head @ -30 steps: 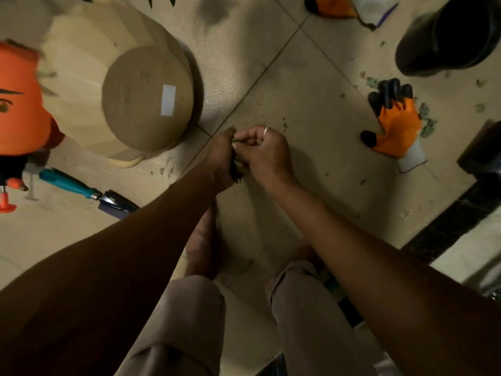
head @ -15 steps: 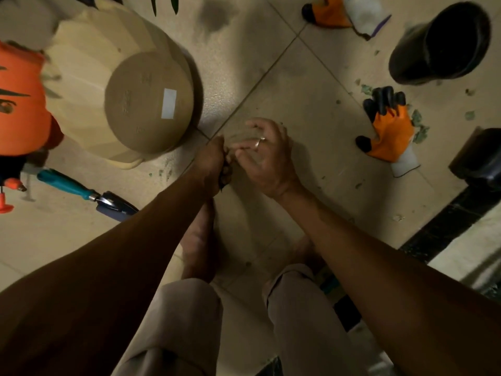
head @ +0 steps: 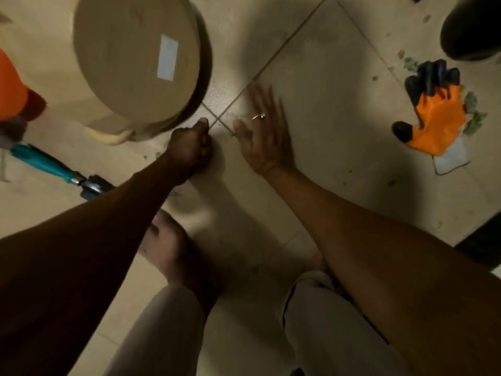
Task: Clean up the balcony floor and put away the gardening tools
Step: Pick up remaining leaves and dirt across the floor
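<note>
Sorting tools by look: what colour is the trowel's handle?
Teal; the trowel handle shows best in the head view.

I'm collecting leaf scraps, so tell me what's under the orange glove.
Green leaf scraps peek out beside the orange glove along one edge; whatever lies beneath it is covered.

beige tiled floor (head: 339,63) with upturned pot (head: 135,58), teal-handled trowel (head: 54,166), orange glove (head: 439,118), green leaf scraps (head: 474,123)

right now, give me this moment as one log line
left hand: fist near pot, contents hidden | right hand: open, spread over floor | trowel, glove: on floor, untouched
</note>
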Demonstrator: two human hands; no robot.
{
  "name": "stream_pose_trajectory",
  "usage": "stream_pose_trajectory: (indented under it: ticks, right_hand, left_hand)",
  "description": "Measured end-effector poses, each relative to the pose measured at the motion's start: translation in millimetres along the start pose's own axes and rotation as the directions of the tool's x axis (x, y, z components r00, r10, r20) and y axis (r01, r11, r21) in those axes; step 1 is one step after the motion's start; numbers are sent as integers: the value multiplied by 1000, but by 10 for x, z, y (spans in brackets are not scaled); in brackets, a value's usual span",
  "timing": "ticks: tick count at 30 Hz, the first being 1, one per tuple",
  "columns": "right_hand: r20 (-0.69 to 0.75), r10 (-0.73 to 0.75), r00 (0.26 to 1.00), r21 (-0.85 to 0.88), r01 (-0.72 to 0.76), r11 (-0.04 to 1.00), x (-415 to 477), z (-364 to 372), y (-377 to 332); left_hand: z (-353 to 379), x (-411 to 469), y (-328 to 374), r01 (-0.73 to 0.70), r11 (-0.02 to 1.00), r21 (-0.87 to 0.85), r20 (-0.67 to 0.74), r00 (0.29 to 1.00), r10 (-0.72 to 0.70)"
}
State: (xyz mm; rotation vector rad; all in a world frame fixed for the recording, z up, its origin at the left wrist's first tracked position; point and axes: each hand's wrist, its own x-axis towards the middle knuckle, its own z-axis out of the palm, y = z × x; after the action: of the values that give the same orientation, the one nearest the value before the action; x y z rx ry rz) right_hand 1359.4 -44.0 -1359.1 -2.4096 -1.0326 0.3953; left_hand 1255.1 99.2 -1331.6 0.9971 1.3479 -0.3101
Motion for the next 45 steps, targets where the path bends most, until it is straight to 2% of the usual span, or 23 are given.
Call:
stream_pose_trajectory:
  ticks: [3,5,6,8,11,13,15,19,24,27,29,31,34,36,40,42,45]
  right_hand:
    - [134,-250,959,124,235,964,-116,160,-235]
    - [156,-318,935,193,287,938,-91,103,-218]
    - [128,-291,948,210,261,942,-63,55,-174]
    - [43,-138,990,158,129,979,0,-57,-3]
    - [-34,6,999,46,-4,999,50,-133,269]
    - [-46,5,999,-56,-8,998,44,-42,167]
    - [-25,-38,999,-59,37,998,3,140,-147]
    - [45,-118,992,-27,119,993,-228,470,-675]
    - [119,-184,976,221,154,963,-355,514,-927]
    - [-7,-9,1000,143,10,990,-309,452,-737]
    - [-40,86,996,98,-81,992,-289,453,-656]
    - [-32,23,999,26,-22,999,-314,536,-769]
    - [73,-216,974,1,217,976,-418,753,-1083]
    - [150,-328,933,68,321,945,-443,859,-1258]
    - [276,-473,837,287,398,872,-484,941,-1426]
    - [298,-474,828,341,372,864,-499,891,-1380]
    - [224,-343,912,312,267,912,-407,781,-1223]
  left_hand:
    - [-5,-5,-11,-44,998,-39,-30,999,43]
    - [2,-15,11,-52,998,-24,-5,999,52]
    - [-12,-16,-4,-46,999,-13,8,999,46]
    - [-25,-26,1,-43,999,-13,17,999,43]
    - [-82,-58,-150,-61,997,-47,84,994,64]
    - [-137,-161,-296,-89,994,-70,145,985,99]
    - [-227,-302,-443,-90,986,-143,163,980,113]
    - [-412,-488,-597,-39,956,-291,96,993,69]
    - [-708,-466,-708,-62,895,-441,12,997,75]
    - [-863,-498,-790,-65,874,-481,-35,998,54]
    - [-942,-538,-856,-70,882,-466,-83,996,35]
    - [-1004,-560,-939,-68,893,-444,-121,993,15]
    - [-1091,-597,-1052,-78,898,-434,-178,984,-1]
    - [-1146,-628,-1119,-104,899,-426,-232,973,2]
    - [-1270,-664,-1242,-128,905,-406,-312,950,-5]
    - [-1338,-653,-1274,-134,889,-438,-327,945,-19]
    - [-1416,-636,-1289,-151,855,-496,-323,946,-20]
